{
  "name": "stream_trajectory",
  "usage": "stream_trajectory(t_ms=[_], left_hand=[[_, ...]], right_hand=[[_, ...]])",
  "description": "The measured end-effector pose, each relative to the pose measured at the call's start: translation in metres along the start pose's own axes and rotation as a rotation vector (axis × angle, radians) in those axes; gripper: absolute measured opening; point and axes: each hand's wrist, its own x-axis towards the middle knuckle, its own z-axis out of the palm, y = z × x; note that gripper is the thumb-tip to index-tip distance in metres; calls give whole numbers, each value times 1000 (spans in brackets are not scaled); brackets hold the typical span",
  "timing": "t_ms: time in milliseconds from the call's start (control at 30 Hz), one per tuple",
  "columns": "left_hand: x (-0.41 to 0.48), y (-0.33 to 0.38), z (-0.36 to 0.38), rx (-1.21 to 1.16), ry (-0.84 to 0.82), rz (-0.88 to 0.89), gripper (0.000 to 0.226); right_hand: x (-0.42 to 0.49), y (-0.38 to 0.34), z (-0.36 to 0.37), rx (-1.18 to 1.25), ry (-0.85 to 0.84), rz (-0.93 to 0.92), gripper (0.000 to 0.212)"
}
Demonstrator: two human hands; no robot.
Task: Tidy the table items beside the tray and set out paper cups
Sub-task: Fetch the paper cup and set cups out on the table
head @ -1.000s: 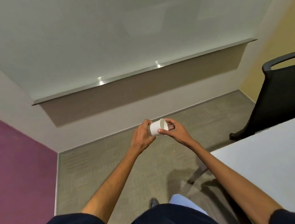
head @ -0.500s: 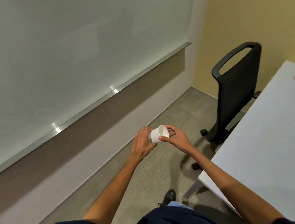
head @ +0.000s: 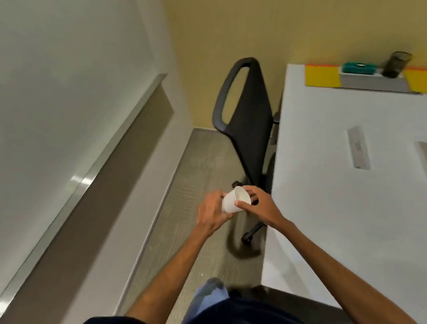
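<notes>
Step in hand: setting out the paper cups. The cup is in hand but not yet on the table; judged as the carry, or the freeing of one cup, just ahead of placing.

Left hand (head: 210, 212): grasping; fingers curl round the base end of the paper cup (head: 229, 204).

Right hand (head: 260, 208): grasping; thumb lies on the cup wall near the rim and the fingers wrap the far side of the rim.

Cup position: between the two hands, touching both, tipped over with its open mouth turned toward the right hand. It hangs over the floor, not over the table.

Cup count: cannot tell whether this is one cup or several nested together.

Table (head: 338, 203): to the right of both hands, its near edge just beside the right wrist.

Tray (head: 372, 83): well beyond the hands and to their right, at the table's far end on a yellow mat (head: 322, 75); it carries a teal item (head: 358, 67) and a dark tumbler (head: 396, 64).

Chair (head: 250, 118): directly beyond the hands, against the table's side.

Next move, judged: swing both hands right over the tabletop, turn the cup mouth-up, set it down flat, then let go.

Risk, judged: thin paper wall; a hard squeeze could dent the rim.
</notes>
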Motion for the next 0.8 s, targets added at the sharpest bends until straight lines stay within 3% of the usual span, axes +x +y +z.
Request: stream_trajectory(t_ms=[100,333,533,800], left_hand=[[37,35,21,-3,-57,103,47],[109,107,76,-38,-261,273,51],[165,169,121,-65,-450,507,50],[213,217,169,-101,-649,657,59]], right_hand=[[5,16,-38,0,155,54,51],[8,49,-113,-11,449,228,77],[9,76,-161,26,787,370,76],[25,85,-199,15,1057,526,79]])
